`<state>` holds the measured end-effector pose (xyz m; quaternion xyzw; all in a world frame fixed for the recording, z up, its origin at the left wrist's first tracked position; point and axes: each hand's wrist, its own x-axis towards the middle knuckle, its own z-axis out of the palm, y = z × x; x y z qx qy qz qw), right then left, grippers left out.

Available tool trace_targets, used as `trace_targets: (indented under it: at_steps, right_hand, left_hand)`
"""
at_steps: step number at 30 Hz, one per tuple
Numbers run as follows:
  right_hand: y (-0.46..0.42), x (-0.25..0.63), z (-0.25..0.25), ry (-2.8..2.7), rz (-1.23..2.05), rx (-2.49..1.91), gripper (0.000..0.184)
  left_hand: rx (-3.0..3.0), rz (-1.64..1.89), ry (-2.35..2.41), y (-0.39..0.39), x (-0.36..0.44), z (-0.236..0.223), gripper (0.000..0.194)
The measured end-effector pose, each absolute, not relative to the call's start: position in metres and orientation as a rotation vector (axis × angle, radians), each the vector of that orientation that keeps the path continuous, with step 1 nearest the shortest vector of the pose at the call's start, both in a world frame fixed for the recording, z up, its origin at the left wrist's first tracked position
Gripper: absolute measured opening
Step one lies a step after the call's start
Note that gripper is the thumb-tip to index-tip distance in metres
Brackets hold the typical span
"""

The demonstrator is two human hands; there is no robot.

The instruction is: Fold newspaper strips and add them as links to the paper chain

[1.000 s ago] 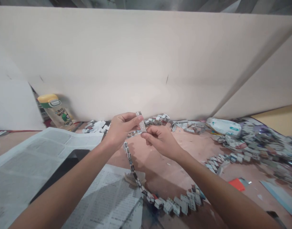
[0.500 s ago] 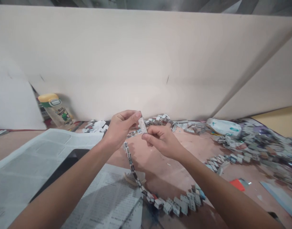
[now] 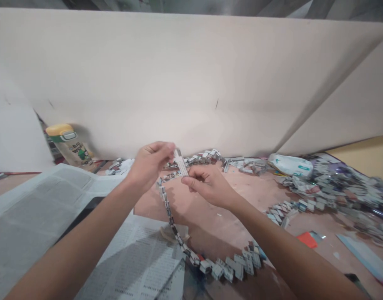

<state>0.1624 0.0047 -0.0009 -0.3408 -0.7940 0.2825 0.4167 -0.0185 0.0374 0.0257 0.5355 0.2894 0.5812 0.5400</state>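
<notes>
**A:** Start nearest to you. What lay closest?

**B:** Printed newspaper sheets (image 3: 138,266) lay under your forearms, and a chain of folded paper links (image 3: 222,266) curved across the tabletop (image 3: 241,208) just beyond them. From its wide bend near you it climbed up and left toward your hands.

**A:** And the hands themselves?

**B:** Your left hand (image 3: 149,164) was closed in a pinch, thumb against fingertips, on the upper end of a narrow folded paper strip (image 3: 180,166). Your right hand (image 3: 206,183) had its fingers curled in, its thumb and forefinger nipping the same strip at the lower end.

**A:** So which way did the strip run?

**B:** Its long axis stood nearly upright, tipped a little left at the top. It sat between your 2 hands, touching both: to the right of the left hand, up and left of the right. Neither hand was nearer. The chain's top end hung just below the left hand; you could not tell whether it touched the strip.

**A:** Farther out?

**B:** Loose folded pieces (image 3: 331,187) were heaped to the right, a bottle (image 3: 68,143) stood far left, and a pale board (image 3: 191,83) closed the back.
</notes>
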Motion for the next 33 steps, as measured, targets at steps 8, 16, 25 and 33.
trace_targets:
  at_steps: [8,16,25,33]
  right_hand:
    - [0.015,0.169,-0.003,-1.808,0.839,-0.824,0.034]
    - [0.018,0.174,-0.005,-1.918,1.100,-0.757,0.035]
    - [0.015,0.175,0.001,-1.631,0.882,-0.784,0.028]
    - [0.010,0.177,0.004,-1.704,0.888,-0.640,0.026]
  left_hand:
    - [1.691,0.985,0.676,0.041,-0.027,0.021,0.024]
    - [1.808,0.741,0.509,0.035,-0.019,0.015,0.024]
    - [1.717,0.896,0.692,0.041,-0.025,0.012,0.020]
    - [1.712,0.748,0.655,0.038,-0.027,0.018,0.023]
